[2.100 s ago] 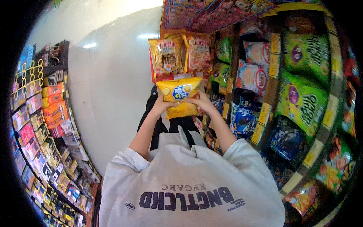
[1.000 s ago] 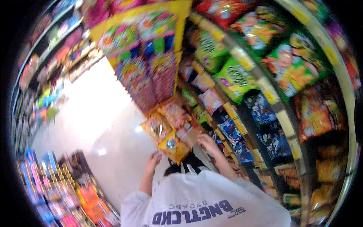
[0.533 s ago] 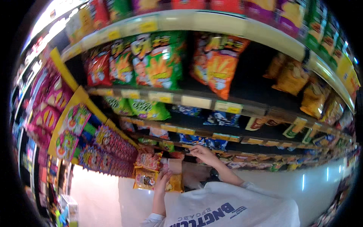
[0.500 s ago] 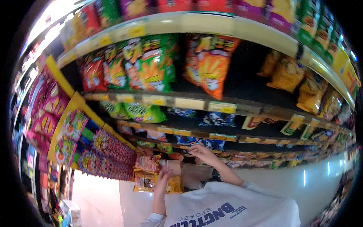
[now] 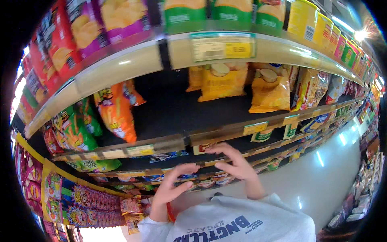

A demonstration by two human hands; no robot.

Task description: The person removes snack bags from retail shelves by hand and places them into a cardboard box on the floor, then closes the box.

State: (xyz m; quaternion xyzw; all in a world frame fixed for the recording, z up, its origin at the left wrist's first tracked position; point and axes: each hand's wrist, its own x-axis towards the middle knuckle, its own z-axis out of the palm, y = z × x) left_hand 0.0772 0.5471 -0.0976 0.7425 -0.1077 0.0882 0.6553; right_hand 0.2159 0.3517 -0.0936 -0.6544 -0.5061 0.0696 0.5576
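Observation:
Both my hands are raised in front of the snack shelves with nothing in them. My left hand (image 5: pixel 174 186) is open, its thumb apart from its curved fingers, over the lower shelf edges. To its right and slightly higher, my right hand (image 5: pixel 235 162) is also open, with thumb and fingers spread. Its fingertips overlap a small red-brown pack (image 5: pixel 201 148) on the lower shelf; whether they touch it I cannot tell. Above my hands, the middle shelf holds yellow chip bags (image 5: pixel 223 80), another yellow bag (image 5: pixel 271 90) and, leftward, an orange snack bag (image 5: pixel 117 111).
Purple chip bags (image 5: pixel 123 18) and yellow canisters (image 5: pixel 302 20) line the top shelf behind a pale price rail (image 5: pixel 266 50). Green snack bags (image 5: pixel 74 131) lie at the left. A yellow-framed side rack (image 5: pixel 52 173) holds small packs. Shiny floor (image 5: pixel 322 177) stretches right.
The view has swung right along the shelves, bringing the yellow bags closer to the middle. My left hand has risen from near the low packs, and both hands now have fingers spread.

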